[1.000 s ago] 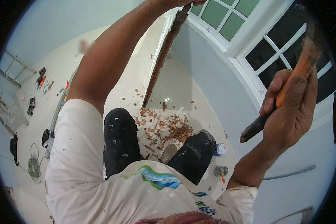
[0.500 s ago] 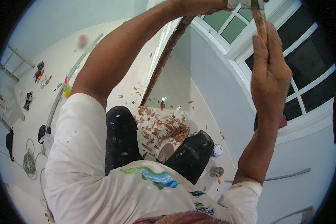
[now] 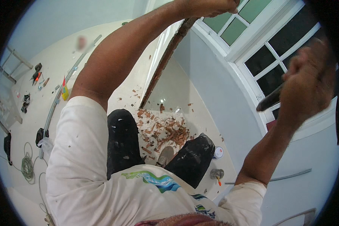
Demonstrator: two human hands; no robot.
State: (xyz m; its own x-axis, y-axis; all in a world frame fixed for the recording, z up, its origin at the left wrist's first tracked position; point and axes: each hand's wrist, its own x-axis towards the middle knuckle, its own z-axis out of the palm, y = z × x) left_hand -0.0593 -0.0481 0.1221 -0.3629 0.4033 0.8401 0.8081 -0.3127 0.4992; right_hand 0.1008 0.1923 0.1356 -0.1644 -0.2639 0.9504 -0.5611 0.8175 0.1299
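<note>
The blurred right hand (image 3: pixel 309 90) clutches a rod-handled hammer (image 3: pixel 270 100); what the left hand (image 3: pixel 211 6), cropped above, grasps, I cannot tell.

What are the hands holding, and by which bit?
The right hand grips a blurred tool by its dark, rounded handle, whose end pokes out. Whether the left hand holds anything cannot be told.

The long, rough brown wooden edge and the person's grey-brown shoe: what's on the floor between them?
In the head view, reddish-brown wood chips lie scattered across the pale floor between the wooden edge and the shoe.
</note>
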